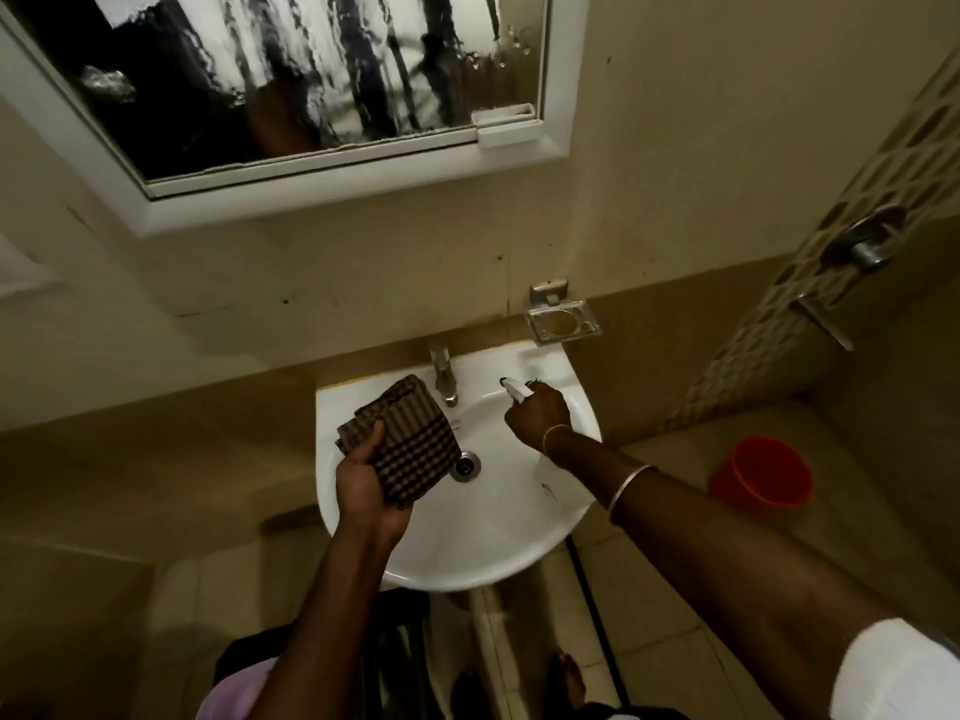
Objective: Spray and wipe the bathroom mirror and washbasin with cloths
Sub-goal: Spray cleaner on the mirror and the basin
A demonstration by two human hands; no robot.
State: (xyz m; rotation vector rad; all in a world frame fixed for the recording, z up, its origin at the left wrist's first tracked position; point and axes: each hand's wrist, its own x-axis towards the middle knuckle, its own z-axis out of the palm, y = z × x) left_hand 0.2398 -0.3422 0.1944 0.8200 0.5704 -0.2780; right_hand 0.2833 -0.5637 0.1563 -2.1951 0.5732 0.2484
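The white-framed rectangular wall mirror [291, 80] hangs on the beige wall above the basin. Its glass is covered with wet streaks and runs, with droplets near its upper right corner.

Below it, the white ceramic washbasin [498, 532] is fixed to the wall, its rounded front edge toward the person. A round red plastic bucket [761, 472] stands on the floor well to the right of the basin.

The folded brown-and-cream checked cloth [410, 439] is over the basin's left half, reaching from near the back left corner toward the middle of the bowl. The left hand [363, 485] holds it from the near side, thumb laid on top and fingers curled beneath.

The right hand [537, 415] hovers over the basin's right side, near the back rim, clenched around the white plastic spray bottle [516, 391]. Only the bottle's nozzle head shows past the knuckles, pointing toward the back left of the basin; the body is hidden by the hand and wrist. A thin gold bangle [553, 436] sits at that wrist and a silver bangle [631, 485] farther up the forearm.

A rectangular metal soap dish [563, 319] is mounted on the wall just above the basin's back right corner. The chrome pillar tap [444, 374] stands at the middle of the back rim, just beside the cloth's far edge. The round metal drain [466, 466] lies at the bowl's centre, touching the cloth's right edge in view.
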